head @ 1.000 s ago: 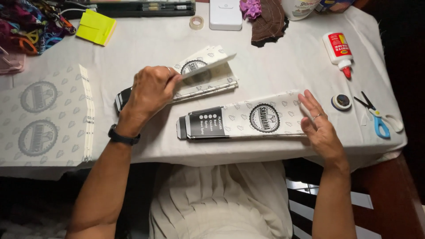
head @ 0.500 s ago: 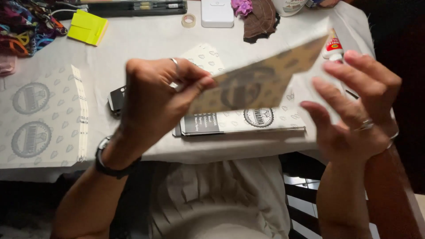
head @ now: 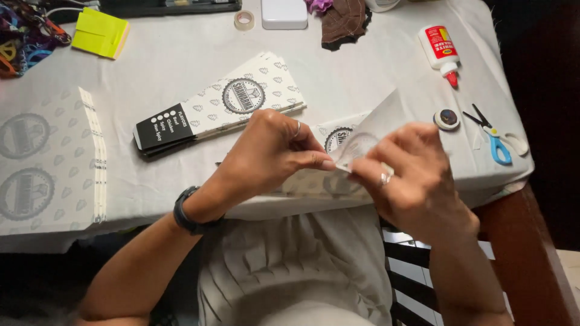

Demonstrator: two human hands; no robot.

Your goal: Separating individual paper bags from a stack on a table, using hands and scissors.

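paper sleeve (head: pixel 377 118) | lifted off table edge, pinched at its near corner between both hands, long axis running up-right toward glue bottle (head: pixel 440 49) | left hand (head: pixel 272 151) and right hand (head: pixel 408 175) equally near, fingertips meeting, both closed on it | stack of sleeves (head: pixel 223 108) left of it | scissors (head: pixel 492 136) right

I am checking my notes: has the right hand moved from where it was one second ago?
Yes. The right hand has left the table by the scissors and come inward to pinch a paper sleeve with the left hand.
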